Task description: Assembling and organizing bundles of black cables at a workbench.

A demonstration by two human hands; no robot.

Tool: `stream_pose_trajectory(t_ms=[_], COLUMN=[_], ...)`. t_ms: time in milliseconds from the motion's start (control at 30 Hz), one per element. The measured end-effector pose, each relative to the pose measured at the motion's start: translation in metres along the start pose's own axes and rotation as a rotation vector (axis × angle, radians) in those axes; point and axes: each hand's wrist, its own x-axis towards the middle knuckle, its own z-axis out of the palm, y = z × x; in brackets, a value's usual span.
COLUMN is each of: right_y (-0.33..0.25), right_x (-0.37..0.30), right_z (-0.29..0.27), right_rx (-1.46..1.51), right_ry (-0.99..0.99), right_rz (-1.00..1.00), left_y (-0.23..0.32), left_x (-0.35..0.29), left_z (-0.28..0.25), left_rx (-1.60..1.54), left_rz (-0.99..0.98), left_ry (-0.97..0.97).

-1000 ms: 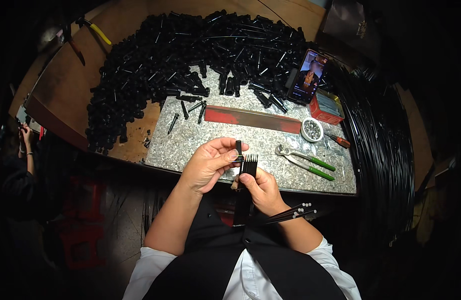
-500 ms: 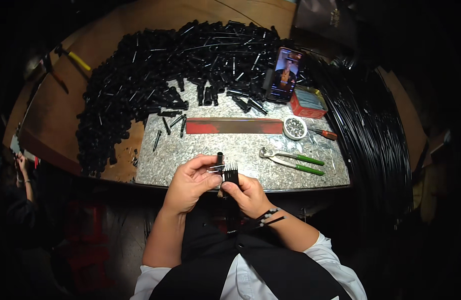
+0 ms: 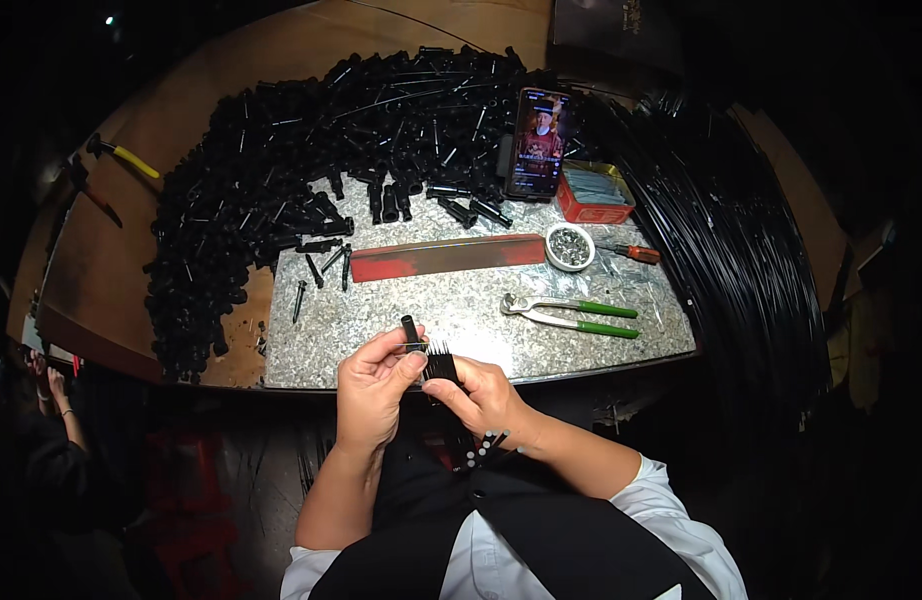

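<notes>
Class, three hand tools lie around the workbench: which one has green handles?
The pliers, right of the hands. The screwdriver has an orange-red handle; the hammer at the far left has a yellow one.

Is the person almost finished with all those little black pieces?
Hard to say. A huge heap of small black plastic tubes covers the wooden bench, but finished and unfinished look alike. In hand: the left hand holds one black tube, and the right hand grips a bundle of thin black rods. Coils of black wire wait alongside.

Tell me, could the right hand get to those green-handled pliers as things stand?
Probably yes: the pliers lie in the open on the metal sheet, nothing between them and the right hand. But that hand already pinches a bundle of black rods.
</notes>
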Motion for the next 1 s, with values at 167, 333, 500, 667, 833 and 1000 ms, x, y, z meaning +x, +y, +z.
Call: stream_pose_trajectory(t_ms=[167, 333, 500, 667, 833, 1000], right_y=[0.004, 0.007, 0.013, 0.011, 0.012, 0.017], right_x=[0.001, 0.001, -0.002, -0.003, -0.001, -0.003], right_z=[0.0, -0.002, -0.003, -0.004, -0.007, -0.001], right_rx=[0.004, 0.032, 0.147, 0.291, 0.15, 0.186], right_ry=[-0.019, -0.044, -0.08, -0.11, -0.174, -0.12], right_rz=[-0.01, 0.011, 0.156, 0.247, 0.265, 0.223], left_y=[-0.001, 0.002, 0.002, 0.001, 0.002, -0.006], left_x=[-0.001, 0.0, 0.0, -0.002, -0.007, -0.014], left_z=[-0.005, -0.005, -0.008, -0.006, 0.006, 0.007], left_rx=[-0.039, -0.04, -0.181, -0.258, -0.306, -0.19], left_rz=[-0.027, -0.044, -0.087, -0.118, -0.115, -0.067], left_ry=[-0.015, -0.074, -0.148, -0.158, -0.051, 0.057])
